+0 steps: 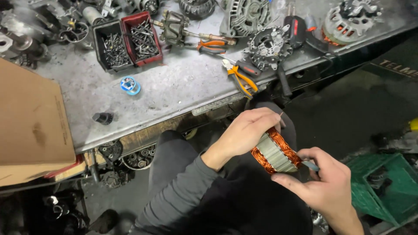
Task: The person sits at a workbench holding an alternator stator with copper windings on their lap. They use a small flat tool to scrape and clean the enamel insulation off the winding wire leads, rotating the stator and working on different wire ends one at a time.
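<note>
Copper-wound stator (275, 153) gripped by left hand (246, 130), right hand (324, 180).

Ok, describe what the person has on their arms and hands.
Both hands are bare, no gloves. The left hand comes out of a long grey sleeve with fine ribbing, ending at the wrist. The right hand shows no sleeve up to the frame edge. No watch is visible.

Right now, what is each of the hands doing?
Left hand: grips the ring-shaped copper-wound stator.
Right hand: pinches a small grey tool at the stator.
</note>
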